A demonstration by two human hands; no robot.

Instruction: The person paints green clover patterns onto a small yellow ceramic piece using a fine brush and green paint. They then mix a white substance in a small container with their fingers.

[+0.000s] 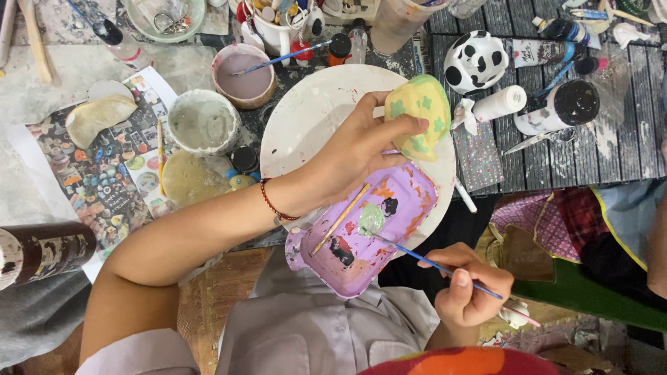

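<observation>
1. Yellow-green painted figure (419, 114) sat gripped in the left hand (354, 153), fingers curled around it, above the round white board (306, 118) near the tabletop's (597, 160) front edge.
2. Right hand (469, 288) pinched a blue-handled brush (424, 258), closed around its shaft.
3. Brush tip touched a pale green blob on the purple tray palette (368, 232), which overlapped the board's near edge.
4. A black-and-white spotted figure (476, 61) stood further back.
</observation>
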